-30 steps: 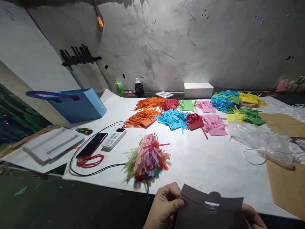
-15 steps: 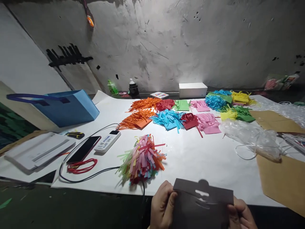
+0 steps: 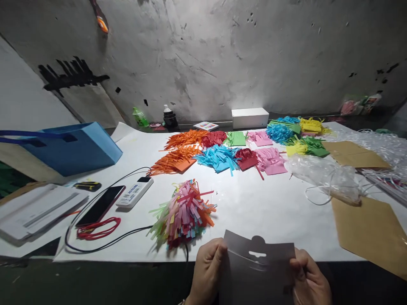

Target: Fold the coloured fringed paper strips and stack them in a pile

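A dark grey flat packet [image 3: 254,275] with a hang-hole tab at its top is held up at the table's near edge. My left hand [image 3: 208,271] pinches its left side, thumb in front. My right hand [image 3: 308,277] grips the opposite side in the same way. The packet's lower part runs out of the frame. Beyond my left hand, a multicoloured pom-pom of paper strips [image 3: 186,214] lies on the white sheet [image 3: 248,212] that covers the table.
Fringed paper bundles, such as an orange one [image 3: 176,160] and a blue one [image 3: 218,157], lie in rows behind. Left are a blue bag [image 3: 70,148], phone [image 3: 101,205], white power bank [image 3: 135,192] and black cable [image 3: 133,229]. Brown envelopes [image 3: 369,233] and clear plastic [image 3: 324,171] lie right.
The view has swung slightly to the right, so the table things sit further left. Both hands still hold the packet, which shows a little higher in the frame.
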`<state>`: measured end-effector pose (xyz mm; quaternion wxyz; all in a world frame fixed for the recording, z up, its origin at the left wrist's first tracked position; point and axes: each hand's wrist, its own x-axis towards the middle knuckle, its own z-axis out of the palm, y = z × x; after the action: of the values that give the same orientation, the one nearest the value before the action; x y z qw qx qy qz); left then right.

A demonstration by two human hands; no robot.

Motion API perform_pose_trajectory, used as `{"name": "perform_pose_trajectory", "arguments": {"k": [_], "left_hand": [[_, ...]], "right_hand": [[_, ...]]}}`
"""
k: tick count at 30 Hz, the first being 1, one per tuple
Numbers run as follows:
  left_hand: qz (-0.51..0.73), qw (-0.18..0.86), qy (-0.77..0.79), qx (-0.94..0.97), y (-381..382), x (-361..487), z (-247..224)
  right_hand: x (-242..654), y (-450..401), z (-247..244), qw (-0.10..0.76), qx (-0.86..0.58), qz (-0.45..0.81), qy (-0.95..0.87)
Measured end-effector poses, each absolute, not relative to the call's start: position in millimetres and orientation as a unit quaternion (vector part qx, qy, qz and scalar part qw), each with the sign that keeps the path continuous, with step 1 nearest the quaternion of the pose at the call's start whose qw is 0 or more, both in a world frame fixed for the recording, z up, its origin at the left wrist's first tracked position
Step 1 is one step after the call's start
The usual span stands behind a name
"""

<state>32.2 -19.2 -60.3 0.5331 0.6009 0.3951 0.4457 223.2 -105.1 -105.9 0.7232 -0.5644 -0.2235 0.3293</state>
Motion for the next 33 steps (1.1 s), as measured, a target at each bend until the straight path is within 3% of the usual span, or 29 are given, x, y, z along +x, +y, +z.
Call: {"name": "perform_pose_trajectory", "arguments": {"k": [5, 10, 18, 26, 30, 33], "left_hand": [[0.369, 0.629, 0.333, 0.598, -15.9, 30.6, -55.2], [0.386, 0.637, 0.374, 0.552, -14.9, 22.9, -60.3], [0.404, 0.476, 0.314, 0.716, -2.8, 15.8, -55.0], [0.440, 0.462, 0.324, 0.698, 4.6, 25.9, -52.5], [0.439, 0.440, 0.335, 0.708, 7.3, 24.0, -53.2], [0.421, 0.442, 0.327, 0.722, 12.4, 18.1, -54.2]], "right_hand": [[235.1, -99.5, -103.2, 0.739, -0.523, 0.352, -0.238], [244.9, -102.0, -82.5, 0.669, -0.461, 0.481, -0.330], [273.3, -91.6, -67.8, 0.602, -0.455, 0.530, -0.386], [262.2, -85.4, -59.1, 0.616, -0.541, 0.339, -0.461], [256.2, -81.3, -69.7, 0.644, -0.508, 0.382, -0.425], [260.1, -79.4, -71.0, 0.618, -0.491, 0.440, -0.430]]}}
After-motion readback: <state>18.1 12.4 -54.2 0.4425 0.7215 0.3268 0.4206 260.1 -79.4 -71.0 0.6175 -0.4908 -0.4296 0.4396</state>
